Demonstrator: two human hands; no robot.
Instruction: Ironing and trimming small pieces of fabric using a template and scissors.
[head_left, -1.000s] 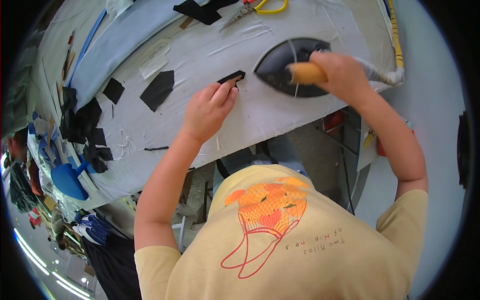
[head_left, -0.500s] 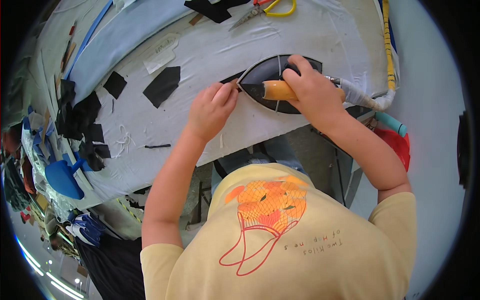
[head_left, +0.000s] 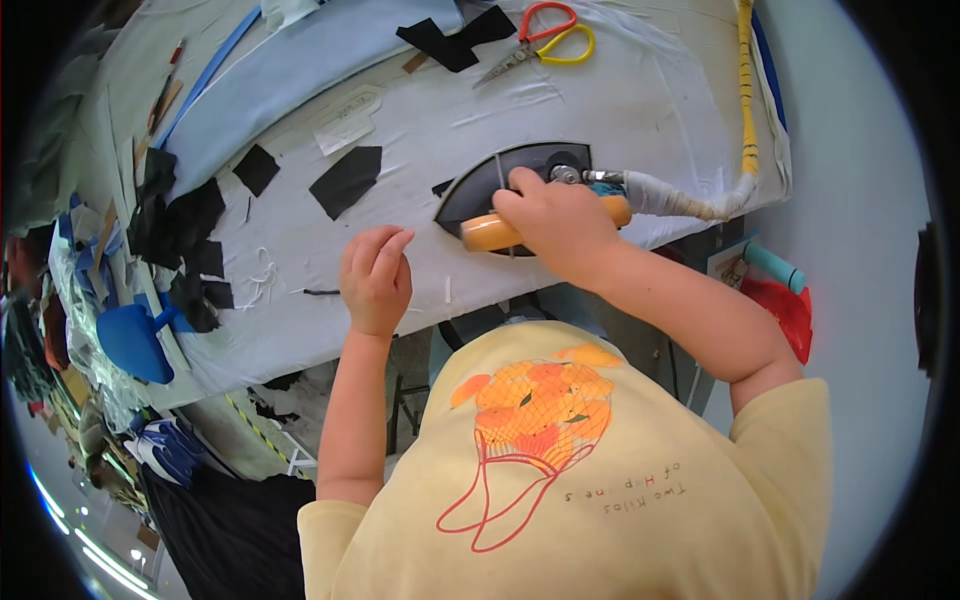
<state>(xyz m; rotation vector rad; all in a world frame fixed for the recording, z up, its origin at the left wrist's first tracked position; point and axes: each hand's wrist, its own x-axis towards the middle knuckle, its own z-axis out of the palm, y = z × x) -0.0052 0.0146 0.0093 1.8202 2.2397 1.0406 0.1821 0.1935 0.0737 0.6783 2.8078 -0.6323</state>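
My right hand (head_left: 560, 222) is wrapped round the wooden handle of an iron (head_left: 480, 195), whose dark pointed soleplate lies on the white cloth-covered table, tip to the left. A short black strip (head_left: 443, 187) peeks out beside the iron's upper left edge; the rest of it is hidden beneath. To the left of the iron's tip, my left hand (head_left: 377, 280) hovers near the table's front edge, apart from the iron. Its fingers are bent together, and nothing shows in them. A black fabric piece (head_left: 346, 182) and a smaller black square (head_left: 257, 170) lie to the left.
Scissors (head_left: 540, 45) with red and yellow handles lie at the back, beside black scraps (head_left: 457, 38). A wrapped hose (head_left: 680, 195) runs right from the iron. Light blue fabric (head_left: 320, 60) spreads along the back left. More black scraps (head_left: 190, 220) and a blue object (head_left: 135, 342) sit at left.
My left hand has let go of the black strip and drawn back left and toward me. My right hand has slid the iron left over the strip, its handle now tilted.
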